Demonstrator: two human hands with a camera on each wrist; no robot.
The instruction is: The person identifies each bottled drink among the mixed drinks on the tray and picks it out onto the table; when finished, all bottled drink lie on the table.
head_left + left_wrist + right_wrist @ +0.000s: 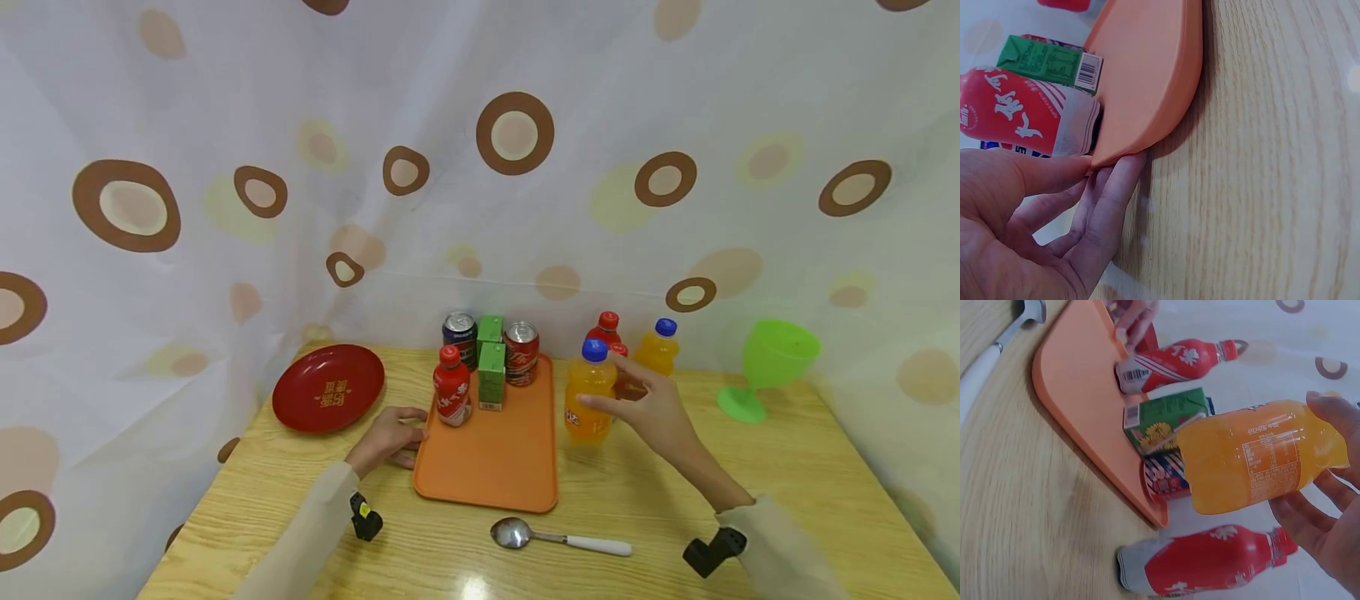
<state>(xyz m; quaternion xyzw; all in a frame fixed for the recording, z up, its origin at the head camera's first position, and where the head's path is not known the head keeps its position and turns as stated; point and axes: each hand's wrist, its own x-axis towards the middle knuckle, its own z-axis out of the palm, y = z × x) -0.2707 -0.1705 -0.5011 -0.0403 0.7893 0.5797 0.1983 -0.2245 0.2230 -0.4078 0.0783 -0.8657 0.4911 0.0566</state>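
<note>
An orange soda bottle (pixel 588 398) with a blue cap is held by my right hand (pixel 657 414), just right of the orange tray (pixel 495 475). In the right wrist view this bottle (pixel 1244 456) is off the table, thumb and fingers around its upper part. My left hand (pixel 390 437) pinches the tray's left rim, thumb on top and fingers beneath, as the left wrist view shows. On the tray stand a red-capped bottle (pixel 452 387), two green juice boxes (pixel 492 379), a dark can (pixel 460 333) and a red can (pixel 521 354).
A red plate (pixel 328 389) lies at the left. Behind my right hand stand red-capped bottles (pixel 604 327) and another orange soda bottle (pixel 658 348). A green goblet (pixel 776 358) is at the far right. A white-handled spoon (pixel 558 538) lies in front of the tray.
</note>
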